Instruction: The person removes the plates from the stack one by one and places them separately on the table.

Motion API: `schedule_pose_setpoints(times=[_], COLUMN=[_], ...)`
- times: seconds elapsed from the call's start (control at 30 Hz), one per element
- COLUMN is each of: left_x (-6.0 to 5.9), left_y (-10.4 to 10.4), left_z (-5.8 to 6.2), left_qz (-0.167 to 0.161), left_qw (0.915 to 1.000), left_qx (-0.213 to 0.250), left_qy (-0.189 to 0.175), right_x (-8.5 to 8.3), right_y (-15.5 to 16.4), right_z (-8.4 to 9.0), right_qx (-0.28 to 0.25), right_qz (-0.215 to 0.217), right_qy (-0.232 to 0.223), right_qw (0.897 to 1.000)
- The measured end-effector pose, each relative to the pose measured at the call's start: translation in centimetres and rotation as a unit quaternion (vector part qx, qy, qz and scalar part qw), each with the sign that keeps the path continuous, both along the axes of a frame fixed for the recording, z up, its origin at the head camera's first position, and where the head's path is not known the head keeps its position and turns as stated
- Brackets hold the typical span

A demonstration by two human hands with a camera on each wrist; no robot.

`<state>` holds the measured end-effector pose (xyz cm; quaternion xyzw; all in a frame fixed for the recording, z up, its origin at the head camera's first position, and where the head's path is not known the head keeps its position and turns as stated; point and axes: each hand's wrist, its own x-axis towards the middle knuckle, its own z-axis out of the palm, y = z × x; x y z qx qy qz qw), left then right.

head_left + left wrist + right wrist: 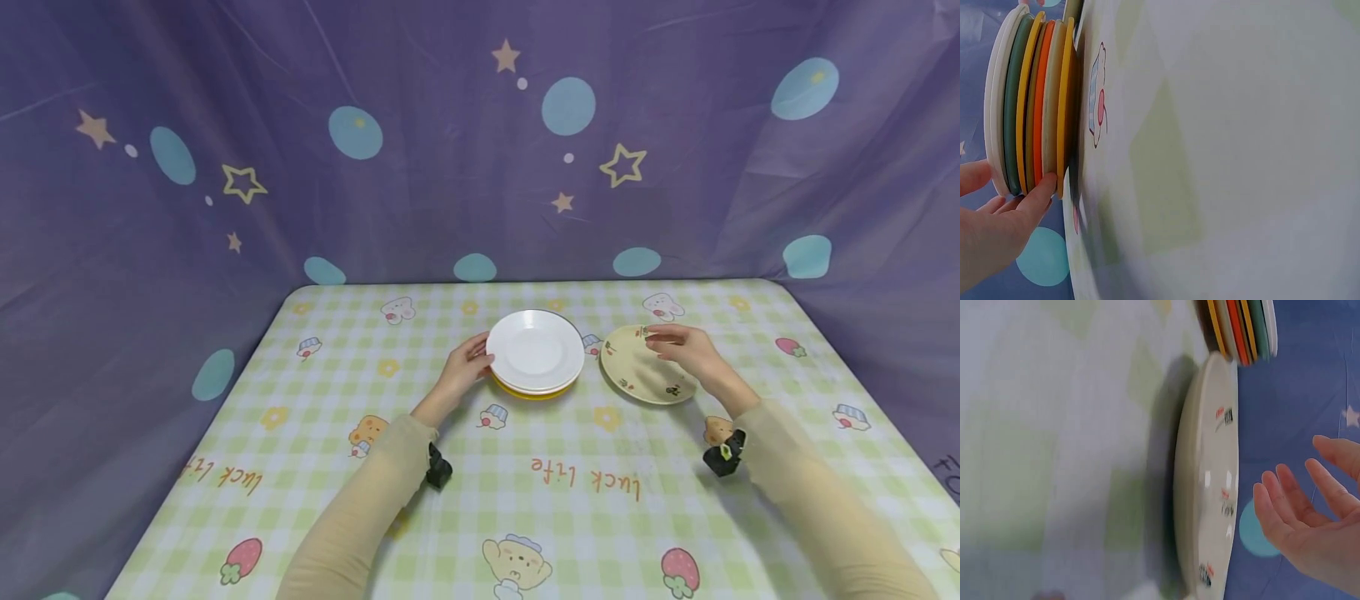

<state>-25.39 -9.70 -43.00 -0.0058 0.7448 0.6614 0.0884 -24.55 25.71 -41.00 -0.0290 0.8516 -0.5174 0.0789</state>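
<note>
A stack of plates stands at the middle of the table, with a white plate on top. In the left wrist view the stack shows white, green, yellow, orange and cream rims. My left hand grips its left edge, with the thumb by the top white rim and the fingertips against the lower plates. Just right of the stack, a cream plate with small printed pictures lies flat on the cloth. My right hand hovers over its far rim. Its fingers are relaxed and spread, apart from the plate.
The table carries a green and white checked cloth with cartoon prints. A purple curtain with stars and dots closes the back and both sides. A black wrist mount sits on each sleeve.
</note>
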Motion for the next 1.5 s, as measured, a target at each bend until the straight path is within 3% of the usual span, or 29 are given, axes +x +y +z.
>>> schedule_pose_setpoints(times=[0.13,0.2,0.47,0.77,1.07,1.3,1.5], left_x=[0.0,-0.4,-0.2,-0.2,-0.1,-0.2,-0.2], left_y=[0.0,0.0,0.0,0.1,0.1,0.1,0.1], left_z=[0.0,-0.7,-0.6,-0.5,-0.5,-0.5,-0.5], left_qz=[0.000,0.004,0.006,0.007,0.010,0.009,0.011], left_qw=[1.0000,1.0000,1.0000,1.0000,0.9999,0.9999,0.9999], left_qx=[-0.002,-0.003,-0.004,-0.003,0.003,0.006,0.008], left_qy=[-0.002,0.000,-0.004,-0.005,-0.002,-0.001,-0.003], right_x=[0.0,0.0,-0.4,-0.7,-1.0,-1.0,-1.1], right_y=[-1.4,-2.0,-4.2,-6.4,-8.2,-9.2,-9.8], right_z=[-0.1,-0.3,-0.9,-1.2,-1.4,-1.6,-1.9], right_qx=[-0.027,-0.034,-0.058,-0.051,-0.081,-0.045,-0.050], right_qz=[0.013,0.017,0.039,0.045,0.013,-0.011,-0.026], right_qy=[0.005,0.008,0.025,0.025,0.027,0.047,0.044], right_qw=[1.000,0.999,0.997,0.997,0.996,0.998,0.997])
